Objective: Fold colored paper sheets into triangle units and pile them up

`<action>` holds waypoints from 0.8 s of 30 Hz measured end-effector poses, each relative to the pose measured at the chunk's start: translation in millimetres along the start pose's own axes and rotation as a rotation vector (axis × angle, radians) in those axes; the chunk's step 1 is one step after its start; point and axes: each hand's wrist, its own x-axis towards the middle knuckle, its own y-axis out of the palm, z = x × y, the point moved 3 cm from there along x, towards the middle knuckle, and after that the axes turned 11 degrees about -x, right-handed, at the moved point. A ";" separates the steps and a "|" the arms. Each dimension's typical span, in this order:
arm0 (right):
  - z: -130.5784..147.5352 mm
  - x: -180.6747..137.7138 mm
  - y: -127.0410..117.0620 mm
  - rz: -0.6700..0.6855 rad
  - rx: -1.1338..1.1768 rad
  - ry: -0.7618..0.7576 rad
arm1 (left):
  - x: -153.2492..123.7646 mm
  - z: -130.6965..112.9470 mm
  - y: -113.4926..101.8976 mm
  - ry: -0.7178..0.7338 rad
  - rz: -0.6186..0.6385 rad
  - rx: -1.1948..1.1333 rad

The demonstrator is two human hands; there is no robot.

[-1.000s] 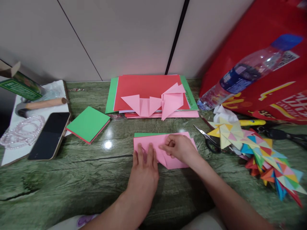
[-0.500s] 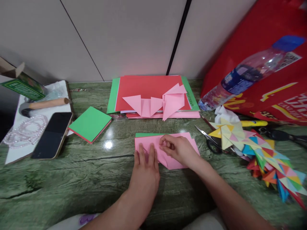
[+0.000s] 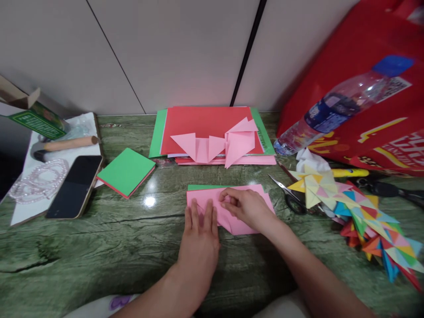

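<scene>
Pink paper lies folded on the tabletop in front of me, with a green sheet showing along its far edge. My left hand rests flat with fingers spread over the paper's left part. Near the middle, my right hand is closed, thumb and fingers pinched together on the paper. A curved fold runs from beneath that hand to the near edge. The fingertips partly hide the pinched spot. Beyond the hands, folded pink pieces rest on a stack of red, green and pink paper.
Left are a green square paper stack, a phone, a bead string and a wooden-handled tool. Right are scissors, a colourful folded-paper chain, a plastic bottle and a red bag. A grey panel stands behind.
Both hands keep nearly the same pose on the pink paper. The view has shifted very slightly.
</scene>
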 end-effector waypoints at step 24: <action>1.8 1.7 -3.1 0.036 0.085 -0.047 | 11.6 15.0 -25.8 0.027 0.189 0.123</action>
